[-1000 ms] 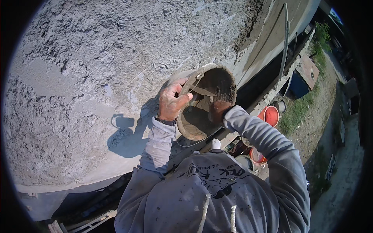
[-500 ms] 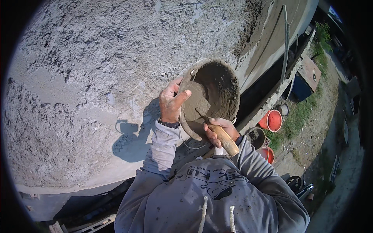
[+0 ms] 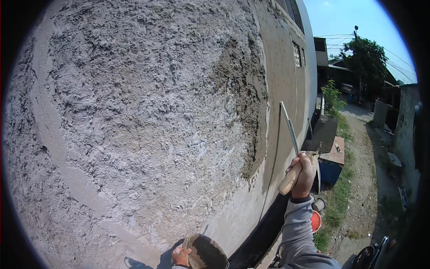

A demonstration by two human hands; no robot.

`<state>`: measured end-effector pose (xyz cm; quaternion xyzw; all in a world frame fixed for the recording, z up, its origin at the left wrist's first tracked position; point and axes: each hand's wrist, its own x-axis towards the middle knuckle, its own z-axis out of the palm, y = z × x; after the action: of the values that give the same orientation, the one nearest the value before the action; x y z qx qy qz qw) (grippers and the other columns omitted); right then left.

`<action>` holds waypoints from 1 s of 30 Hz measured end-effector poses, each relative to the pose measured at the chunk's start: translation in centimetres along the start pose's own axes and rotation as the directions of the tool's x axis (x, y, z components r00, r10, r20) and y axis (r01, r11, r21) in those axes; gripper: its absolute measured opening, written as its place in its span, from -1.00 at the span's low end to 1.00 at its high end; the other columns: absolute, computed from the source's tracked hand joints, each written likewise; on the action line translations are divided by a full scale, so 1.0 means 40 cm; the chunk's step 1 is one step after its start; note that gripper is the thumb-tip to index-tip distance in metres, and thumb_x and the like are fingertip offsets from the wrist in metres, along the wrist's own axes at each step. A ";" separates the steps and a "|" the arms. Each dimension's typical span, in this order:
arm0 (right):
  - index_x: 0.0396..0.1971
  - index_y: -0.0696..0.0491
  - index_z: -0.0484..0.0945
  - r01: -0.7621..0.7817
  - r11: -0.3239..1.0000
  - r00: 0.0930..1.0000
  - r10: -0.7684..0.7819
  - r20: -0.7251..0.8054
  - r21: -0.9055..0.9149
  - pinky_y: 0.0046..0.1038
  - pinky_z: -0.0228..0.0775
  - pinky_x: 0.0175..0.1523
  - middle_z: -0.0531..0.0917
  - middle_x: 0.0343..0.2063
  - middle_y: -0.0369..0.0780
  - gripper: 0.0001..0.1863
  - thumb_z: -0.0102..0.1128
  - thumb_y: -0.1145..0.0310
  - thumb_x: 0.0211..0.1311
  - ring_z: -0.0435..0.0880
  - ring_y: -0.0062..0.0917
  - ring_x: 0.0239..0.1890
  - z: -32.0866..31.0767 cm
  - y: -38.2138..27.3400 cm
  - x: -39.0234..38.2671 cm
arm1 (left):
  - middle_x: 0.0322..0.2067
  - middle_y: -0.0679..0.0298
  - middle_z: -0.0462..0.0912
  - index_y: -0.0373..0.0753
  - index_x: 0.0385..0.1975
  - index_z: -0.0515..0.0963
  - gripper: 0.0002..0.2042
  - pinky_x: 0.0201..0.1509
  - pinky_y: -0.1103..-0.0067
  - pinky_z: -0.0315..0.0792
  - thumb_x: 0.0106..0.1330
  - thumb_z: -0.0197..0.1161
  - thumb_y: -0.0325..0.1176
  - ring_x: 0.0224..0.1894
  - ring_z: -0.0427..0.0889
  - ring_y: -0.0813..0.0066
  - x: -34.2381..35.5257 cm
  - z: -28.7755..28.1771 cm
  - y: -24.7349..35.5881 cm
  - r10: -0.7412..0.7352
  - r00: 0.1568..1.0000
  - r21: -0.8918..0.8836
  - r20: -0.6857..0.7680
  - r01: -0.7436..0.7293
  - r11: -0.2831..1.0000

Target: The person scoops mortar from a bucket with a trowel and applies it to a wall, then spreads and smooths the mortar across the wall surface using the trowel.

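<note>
My right hand is raised to the right of the rough wall, closed round the wooden handle of a trowel. Beyond the fist, the trowel's grey blade points up and away; whether mortar lies on it is hard to tell. Low in the picture, my left hand grips the rim of a bucket coated inside with wet grey mortar. The bucket's lower part is cut off by the picture's edge. The wall has a rough grey coat, with a darker, wet-looking patch near its right edge.
A smoother wall strip lies right of the rough coat, a thin pole in front of it. Below right are a red bucket, a grey pail and a blue box with a reddish top. Grass and a dirt path run alongside.
My right hand has lifted the trowel out of the bucket, up and to the right. The view has tilted up, so the bucket and my left hand now sit at the lower edge.
</note>
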<state>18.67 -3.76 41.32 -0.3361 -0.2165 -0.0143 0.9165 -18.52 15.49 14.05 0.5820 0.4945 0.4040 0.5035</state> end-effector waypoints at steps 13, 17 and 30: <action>-0.34 0.28 0.33 0.733 0.106 0.676 -0.008 0.737 -0.672 -0.18 0.46 -0.34 0.60 -0.57 0.05 -0.67 0.03 0.30 0.02 0.63 -0.13 -0.47 0.471 0.266 0.108 | -0.43 0.21 0.60 -0.40 -0.32 0.59 -0.63 -0.22 0.52 0.38 -0.24 0.23 -0.43 -0.37 0.54 0.42 0.007 0.010 -0.060 -0.007 0.999 -0.063 -0.044 0.005 0.998; -0.36 0.22 0.27 0.658 0.415 0.654 0.098 0.750 -0.628 -0.16 0.37 -0.54 0.54 -0.64 0.04 -0.69 0.07 0.29 0.05 0.53 -0.08 -0.66 0.184 0.414 -0.239 | -0.43 0.30 0.57 -0.39 -0.30 0.55 -0.67 -0.23 0.60 0.35 -0.17 0.22 -0.51 -0.39 0.50 0.50 0.010 0.108 0.010 -0.008 0.998 -0.282 -0.058 -0.009 0.959; -0.23 0.16 0.23 0.015 0.398 0.441 0.821 0.363 -0.917 -0.10 0.31 -0.27 0.52 -0.49 0.08 -0.59 0.09 0.20 0.06 0.51 0.02 -0.34 -0.338 0.443 -0.782 | -0.09 0.19 0.42 -0.22 -0.01 0.36 -0.48 -0.29 0.37 0.46 0.08 0.26 -0.07 -0.08 0.41 0.31 0.019 0.119 -0.172 -0.658 0.732 0.270 0.177 0.606 0.748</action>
<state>-1.39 -2.19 8.61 -0.7357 -0.4591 0.2992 0.3981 -14.92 15.40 6.47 0.4720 0.6294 0.0773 0.6125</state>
